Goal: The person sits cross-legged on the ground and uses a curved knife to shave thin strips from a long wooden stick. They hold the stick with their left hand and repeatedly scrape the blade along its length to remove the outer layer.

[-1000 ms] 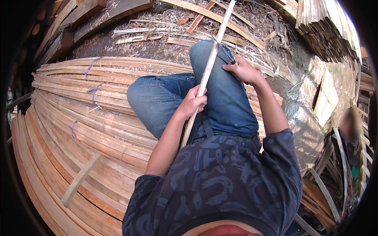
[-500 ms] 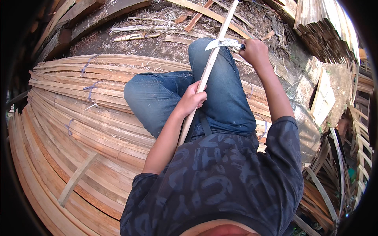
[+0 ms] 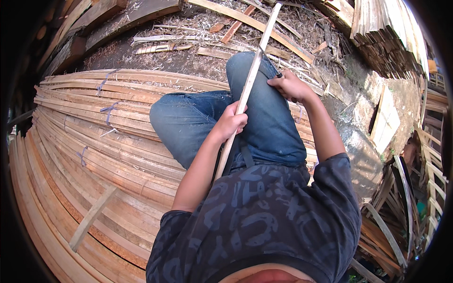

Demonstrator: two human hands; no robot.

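Observation:
A long, pale wooden strip [image 3: 253, 75] slants from my waist up past my knee, its far end pointing away from me. Near my lap my left hand [image 3: 231, 122] is wrapped round its lower part. My right hand [image 3: 291, 86] grips the dark handle of a knife [image 3: 269, 59] on the right of the strip. The blade shows nearly edge-on, thin and dark, and reaches to the strip above my raised knee. Whether its edge is cutting into the wood, I cannot tell.
Bundles of wooden strips [image 3: 94, 137] tied with purple string lie under me and to the left. Ahead, shavings [image 3: 198, 61] and a wooden knife sheath [image 3: 163, 48] cover the ground. A stack of thin boards [image 3: 384, 37] stands far right. Thick timbers [image 3: 132, 19] lie far left.
My right hand has moved down toward me and slightly left, drawing the knife along the strip. The blade has turned from flat to nearly edge-on. My left hand has barely moved.

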